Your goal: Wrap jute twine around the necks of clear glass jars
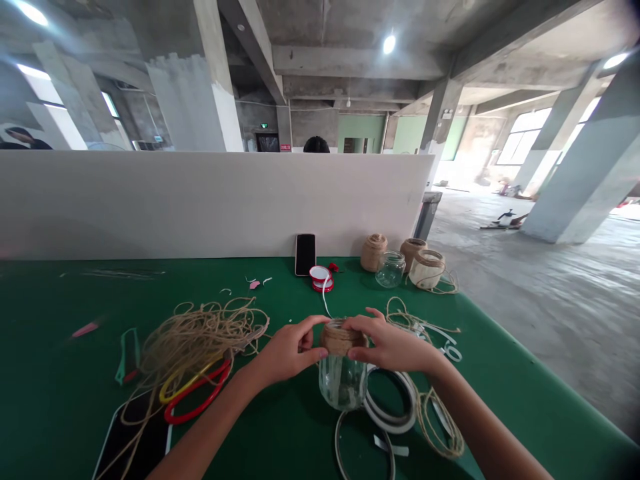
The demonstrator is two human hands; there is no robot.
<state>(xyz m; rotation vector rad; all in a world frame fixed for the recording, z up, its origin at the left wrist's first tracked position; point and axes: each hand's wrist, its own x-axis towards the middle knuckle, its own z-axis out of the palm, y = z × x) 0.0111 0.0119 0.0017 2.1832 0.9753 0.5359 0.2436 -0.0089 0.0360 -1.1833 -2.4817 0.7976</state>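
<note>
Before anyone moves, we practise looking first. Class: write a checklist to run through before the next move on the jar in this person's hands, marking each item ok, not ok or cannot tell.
1. Both hands on the jar: left hand and right hand grip the top of the glass jar. Ok.
2. Jar base resting on the green table: cannot tell.
3. Whole jar wrapped: the twine band covers only the top, with bare glass below. Not ok.
4. Spare twine near: the loose twine heap lies beside the left hand. Ok.
5. Heap untangled: knotted, over the red and yellow rings. Not ok.
6. Twine end held: fingers hide it. Cannot tell.
</note>
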